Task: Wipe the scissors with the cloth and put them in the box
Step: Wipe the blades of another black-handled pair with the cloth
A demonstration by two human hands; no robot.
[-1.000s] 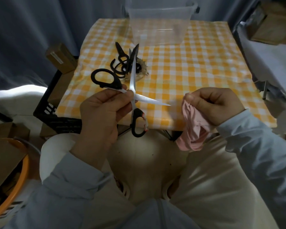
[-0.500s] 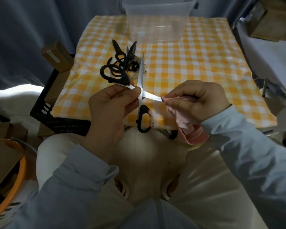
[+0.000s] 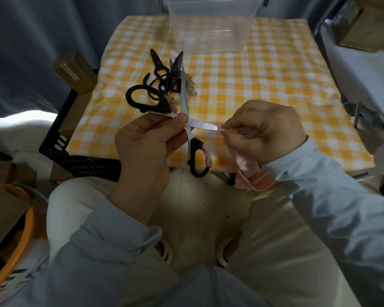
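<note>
scissors (image 3: pixel 193 145) being held splayed open above the near edge of the checked table (image 3: pixel 264 85) | left hand (image 3: pixel 146 140) pinching them at the pivot | right hand (image 3: pixel 264 131) pinching pink cloth (image 3: pixel 251 173) round one blade tip | spare scissors (image 3: pixel 164 78) lying on the table, clear box (image 3: pixel 211 34) standing at its far edge

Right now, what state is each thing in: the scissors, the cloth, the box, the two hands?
held scissors: blades spread in a cross, held in the air.
left hand: pinches the held scissors at the pivot.
right hand: pinches the pink cloth round one blade's tip.
pink cloth: bunched, hanging below the right hand.
clear box: upright at the table's far side, no lid seen.
spare scissors: heaped on the table, untouched.
</note>
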